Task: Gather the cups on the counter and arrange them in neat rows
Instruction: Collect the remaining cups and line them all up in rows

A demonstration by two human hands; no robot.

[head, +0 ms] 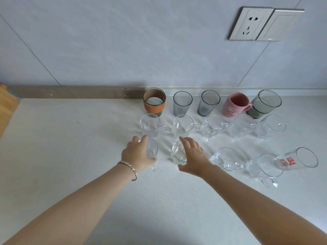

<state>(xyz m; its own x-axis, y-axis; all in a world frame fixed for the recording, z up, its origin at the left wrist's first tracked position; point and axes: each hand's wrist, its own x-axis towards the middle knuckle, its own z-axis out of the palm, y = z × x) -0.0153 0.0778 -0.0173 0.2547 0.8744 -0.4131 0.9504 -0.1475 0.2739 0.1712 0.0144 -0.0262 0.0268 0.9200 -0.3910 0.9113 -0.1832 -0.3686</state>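
Along the wall stands a back row: an orange-sleeved glass (154, 102), two ribbed grey glasses (182, 103), a pink mug (234, 106) and a grey-green glass (265, 104). In front of it runs a row of several clear handled mugs (213, 125). Nearer to me, my left hand (136, 154) wraps a clear glass (153, 149) from its left side. My right hand (193, 157) grips a second clear glass (177, 153) from its right side. To the right stand two clear mugs (228, 159) and a glass with red lettering (300, 158).
The white counter (79, 138) stretches bare to the left, ending at a wooden edge (5, 106). A metal strip (76, 92) runs along the wall's foot. A wall socket (251, 23) sits high at the right.
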